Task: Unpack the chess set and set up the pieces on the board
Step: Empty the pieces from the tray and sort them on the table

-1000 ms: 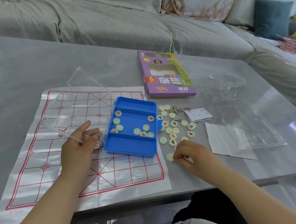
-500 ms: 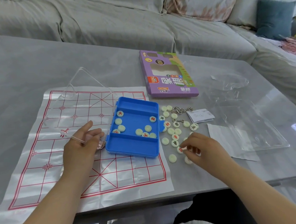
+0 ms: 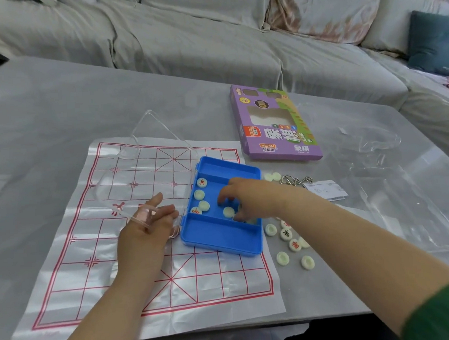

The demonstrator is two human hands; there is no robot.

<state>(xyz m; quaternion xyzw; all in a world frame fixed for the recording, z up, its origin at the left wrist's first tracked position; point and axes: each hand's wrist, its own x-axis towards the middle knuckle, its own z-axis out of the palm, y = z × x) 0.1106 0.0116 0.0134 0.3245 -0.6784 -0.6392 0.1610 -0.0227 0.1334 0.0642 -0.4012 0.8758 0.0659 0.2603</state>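
The white board sheet (image 3: 92,256) with a red grid lies flat on the grey table. A blue tray (image 3: 222,241) sits on its right part, its clear lid (image 3: 142,138) swung open to the left. Several pale round chess pieces (image 3: 204,205) lie in the tray's far compartment. More pieces (image 3: 286,234) are scattered on the table right of the tray. My left hand (image 3: 148,224) rests with straight fingers against the lid's near edge. My right hand (image 3: 249,200) reaches into the far compartment, fingers curved down over the pieces; what lies under them is hidden.
A purple chess-set box (image 3: 273,130) lies behind the tray. A metal ring (image 3: 295,180), a paper slip (image 3: 324,190) and clear plastic packaging (image 3: 404,198) lie to the right. A grey sofa (image 3: 184,41) runs along the table's far side.
My right hand has moved from the loose pieces on the table left into the blue tray. My left hand stays on the lid.
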